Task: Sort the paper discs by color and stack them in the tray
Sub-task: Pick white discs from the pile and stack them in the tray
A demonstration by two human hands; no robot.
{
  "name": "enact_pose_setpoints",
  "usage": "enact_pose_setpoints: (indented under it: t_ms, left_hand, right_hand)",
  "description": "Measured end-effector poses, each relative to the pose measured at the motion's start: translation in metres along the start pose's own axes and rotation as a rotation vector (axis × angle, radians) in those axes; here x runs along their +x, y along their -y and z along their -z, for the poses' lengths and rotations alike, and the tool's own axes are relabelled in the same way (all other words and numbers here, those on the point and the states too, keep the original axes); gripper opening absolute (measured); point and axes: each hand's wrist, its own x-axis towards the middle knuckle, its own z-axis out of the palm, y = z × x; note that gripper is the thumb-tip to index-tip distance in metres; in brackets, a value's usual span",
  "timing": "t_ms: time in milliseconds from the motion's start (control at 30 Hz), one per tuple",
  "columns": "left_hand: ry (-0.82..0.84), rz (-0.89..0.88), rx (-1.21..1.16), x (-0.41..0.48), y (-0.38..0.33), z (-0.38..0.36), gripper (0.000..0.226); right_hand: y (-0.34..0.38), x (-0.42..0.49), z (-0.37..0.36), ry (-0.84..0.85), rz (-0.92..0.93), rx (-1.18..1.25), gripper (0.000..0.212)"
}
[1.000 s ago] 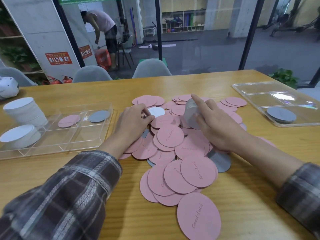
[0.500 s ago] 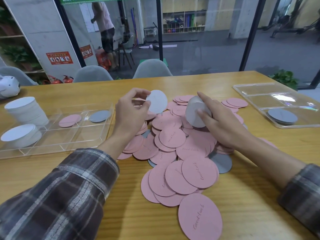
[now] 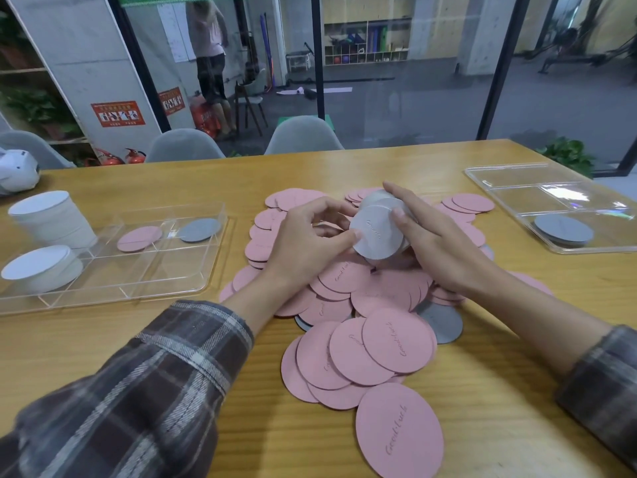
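1. Wooden table (image 3: 120,343), grey chairs (image 3: 303,136) at its far side.
2. Pink pile (image 3: 379,339) of discs lies mid-table. One grey disc (image 3: 443,322) shows at the pile's right edge.
3. White stack (image 3: 377,236) is held on edge just above the far part of the pile.
4. Right hand (image 3: 437,246): fingers wrapped round the stack, thumb on its front face.
5. Left hand (image 3: 303,243): thumb and fingers closed on the front disc's left rim.
6. Left of pile: left tray (image 3: 138,267) with two tray stacks (image 3: 51,215) of white, one pink disc (image 3: 139,233) and one grey tray disc (image 3: 200,229).
7. Right of pile: right tray (image 3: 510,194) holding grey discs (image 3: 563,229) in its near compartment.
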Motion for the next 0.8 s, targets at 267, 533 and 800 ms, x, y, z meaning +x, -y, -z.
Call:
enact_pose_setpoints:
  t_ms: [267,533,800]
  left_hand:
    - [-0.077,0.009,0.025,-0.0038,0.0006,-0.0048,0.023]
    - [0.098,-0.039,0.167,-0.0021,0.0043,-0.0105,0.061]
    - [0.085,-0.134,0.322,-0.0057,0.0074,-0.0091,0.050]
  right_hand:
    - [-0.0014,0.0019,-0.0020,0.056,0.017,-0.159,0.059]
    - [0.0045,-0.0009,-0.0061,0.119,0.100,-0.040,0.065]
    - [-0.0043,-0.0017,0.0028,0.149,0.143,-0.488,0.066]
